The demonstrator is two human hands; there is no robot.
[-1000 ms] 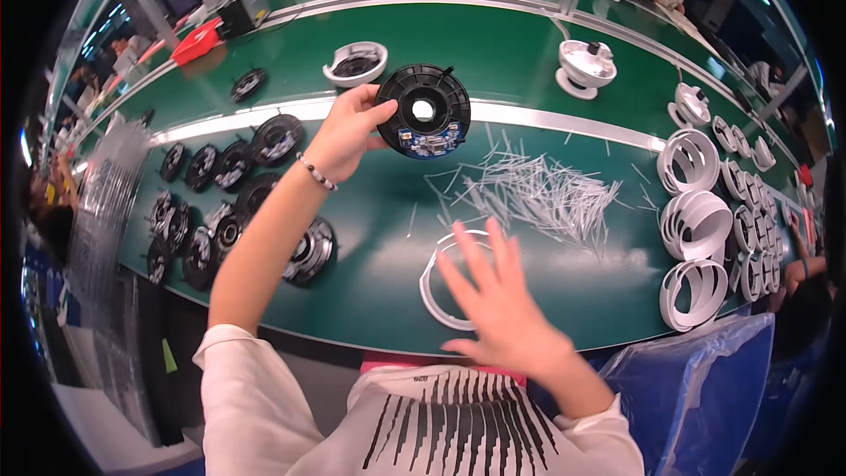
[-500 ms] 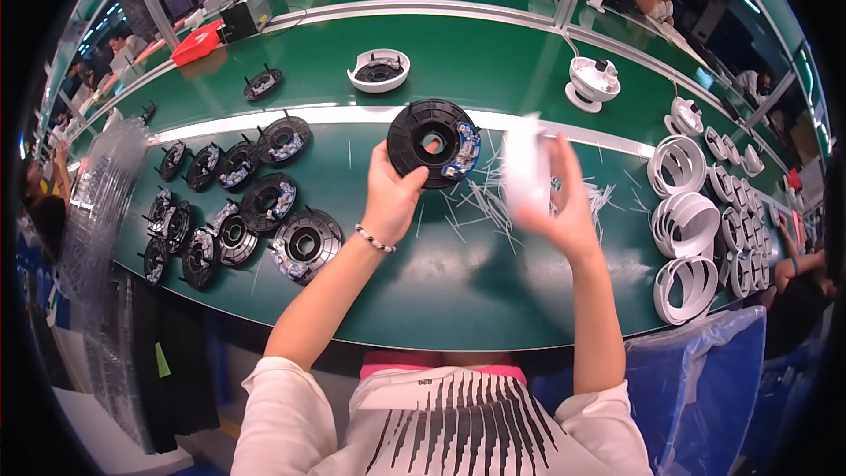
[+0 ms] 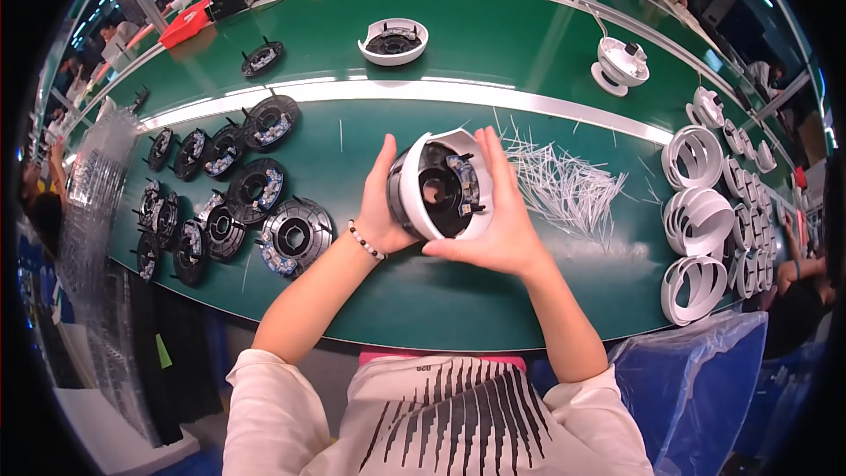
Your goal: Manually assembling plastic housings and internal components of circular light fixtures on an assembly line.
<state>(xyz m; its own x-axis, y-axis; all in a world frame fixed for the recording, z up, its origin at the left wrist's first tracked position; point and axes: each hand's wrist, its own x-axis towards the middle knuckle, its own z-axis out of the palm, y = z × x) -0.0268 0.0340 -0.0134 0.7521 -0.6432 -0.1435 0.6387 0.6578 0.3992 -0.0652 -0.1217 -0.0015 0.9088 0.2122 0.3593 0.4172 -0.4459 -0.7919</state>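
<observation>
In front of my body I hold a round black plastic base (image 3: pixel 451 216) with a blue circuit board, and a white ring-shaped housing (image 3: pixel 409 192) surrounds it. My left hand (image 3: pixel 379 210) closes on the black base from the left, its thumb pointing up. On the other side my right hand (image 3: pixel 504 234) grips the white housing, fingers along its right edge and thumb beneath. The board and black posts show through the housing's opening. Whether the two parts are locked together I cannot tell.
Several black bases (image 3: pixel 298 236) with boards lie at the left. Thin white strips (image 3: pixel 573 185) are scattered right of my hands. Stacked white rings (image 3: pixel 693 289) stand at the right edge. Beyond, a conveyor (image 3: pixel 502 44) carries a white shell (image 3: pixel 394 42) and a white device (image 3: pixel 623 63).
The white housing has come left in my right hand and now sits around the black base. The base has tilted. On the belt, the white pieces have shifted slightly right in view.
</observation>
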